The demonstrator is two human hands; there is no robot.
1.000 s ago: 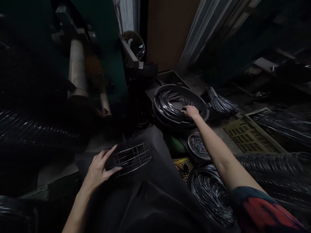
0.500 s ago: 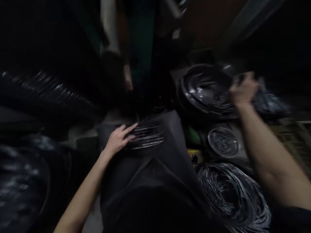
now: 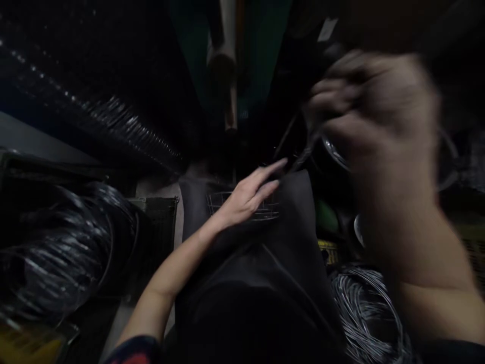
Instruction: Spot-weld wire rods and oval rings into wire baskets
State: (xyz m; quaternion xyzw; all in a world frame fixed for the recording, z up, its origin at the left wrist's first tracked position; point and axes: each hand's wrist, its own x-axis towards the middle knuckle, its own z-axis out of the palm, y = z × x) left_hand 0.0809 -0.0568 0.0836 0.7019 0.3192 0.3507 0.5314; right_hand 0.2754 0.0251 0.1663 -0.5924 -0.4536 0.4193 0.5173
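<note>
My left hand lies with spread fingers over a small wire basket frame, which rests on the dark apron across my lap. My right hand is raised close to the camera and heavily blurred. Its fingers curl around a thin dark wire that runs down toward my left hand. Behind my right hand, the rim of a dark basin barely shows, and the hand hides most of it.
A bundle of silvery wire lies at lower right. More coiled wire sits at left, below a long dark ribbed coil. A dark crate stands beside my left arm, and a yellow crate shows at the bottom left corner.
My view has swung left and downward. My right hand has left the basin and risen close to the camera with a wire. My left hand stays on the wire frame.
</note>
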